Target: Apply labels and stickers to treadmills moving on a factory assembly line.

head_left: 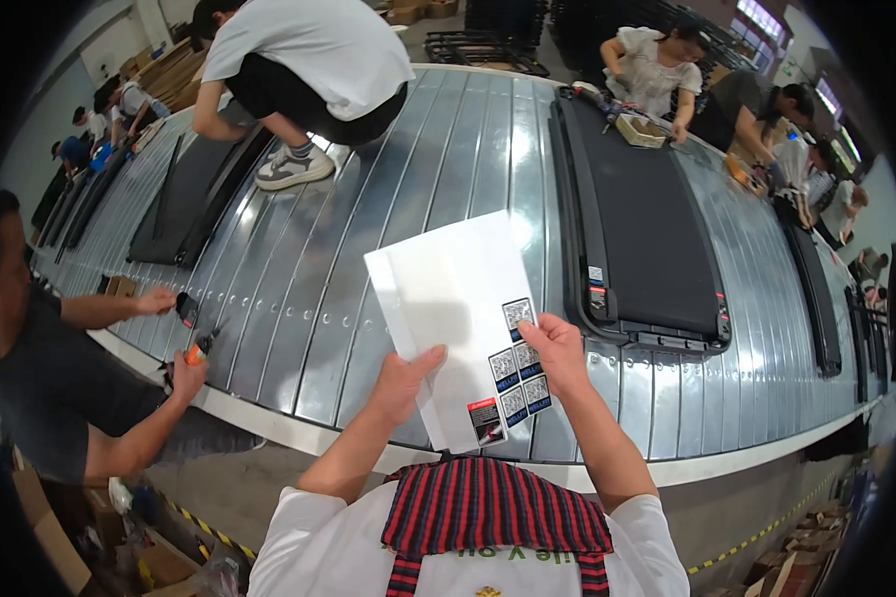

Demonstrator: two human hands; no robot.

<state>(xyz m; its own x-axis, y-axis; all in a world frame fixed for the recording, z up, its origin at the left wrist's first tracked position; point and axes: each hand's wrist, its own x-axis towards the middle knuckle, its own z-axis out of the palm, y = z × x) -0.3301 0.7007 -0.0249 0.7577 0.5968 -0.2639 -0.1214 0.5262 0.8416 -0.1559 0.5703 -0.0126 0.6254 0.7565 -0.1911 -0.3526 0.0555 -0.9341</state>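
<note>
I hold a large white sticker sheet up over the metal slats, tilted a little. My left hand grips its left edge, thumb on top. On the sheet's right edge, my right hand closes with its thumb at the uppermost code sticker. Whether that sticker is partly lifted, I cannot tell. Several more blue-edged code stickers run below it, and a red-and-black warning sticker sits at the lower corner. Most of the sheet is bare white backing.
A black treadmill-like deck lies right of my hands on the slatted metal conveyor. Another dark deck is far left, beside a crouching person. At left a co-worker holds an orange-and-black tool. Other people work farther along.
</note>
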